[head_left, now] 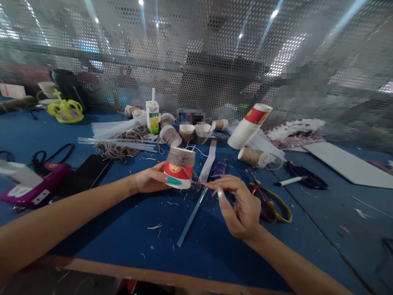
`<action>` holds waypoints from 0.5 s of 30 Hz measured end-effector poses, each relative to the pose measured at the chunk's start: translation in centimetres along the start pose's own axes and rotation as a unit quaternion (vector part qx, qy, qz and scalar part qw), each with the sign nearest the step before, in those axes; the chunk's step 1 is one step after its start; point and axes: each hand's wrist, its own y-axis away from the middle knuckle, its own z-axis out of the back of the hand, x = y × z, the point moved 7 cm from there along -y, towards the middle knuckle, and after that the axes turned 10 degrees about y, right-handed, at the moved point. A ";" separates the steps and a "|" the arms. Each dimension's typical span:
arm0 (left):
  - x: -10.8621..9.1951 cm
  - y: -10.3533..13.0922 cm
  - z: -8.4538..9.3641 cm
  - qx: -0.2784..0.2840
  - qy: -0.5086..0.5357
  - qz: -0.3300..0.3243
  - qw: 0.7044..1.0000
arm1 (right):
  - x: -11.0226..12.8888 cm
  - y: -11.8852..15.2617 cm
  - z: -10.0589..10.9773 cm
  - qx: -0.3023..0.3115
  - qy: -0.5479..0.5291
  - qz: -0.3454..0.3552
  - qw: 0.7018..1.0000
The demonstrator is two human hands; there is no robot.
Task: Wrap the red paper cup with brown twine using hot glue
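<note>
My left hand (156,179) is wrapped round a red and white paper cup (179,170), its thumb with a teal nail across the cup's lower side. Grey-brown yarn (181,156) is wound in rows round the upper part of the cup. To the right of the cup, my right hand (238,203) has its fingers bent together; a thin strand appears to run from the cup to its fingertips, too small to make out surely. Below and between the hands, a translucent glue stick (193,217) lies on the blue table (123,241).
Behind the cup are a yarn heap (118,149), a drink carton (152,117), yarn-wrapped cups (170,135) and stacked paper cups (244,133). Scissors (268,200) lie right of my right hand. A magenta power strip (33,188) and black phone (89,174) are at left.
</note>
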 end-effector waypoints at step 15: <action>-0.1 0.1 0.3 0.010 -0.009 0.004 1.000 | -9.6 0.0 0.0 0.075 0.222 -0.253 0.939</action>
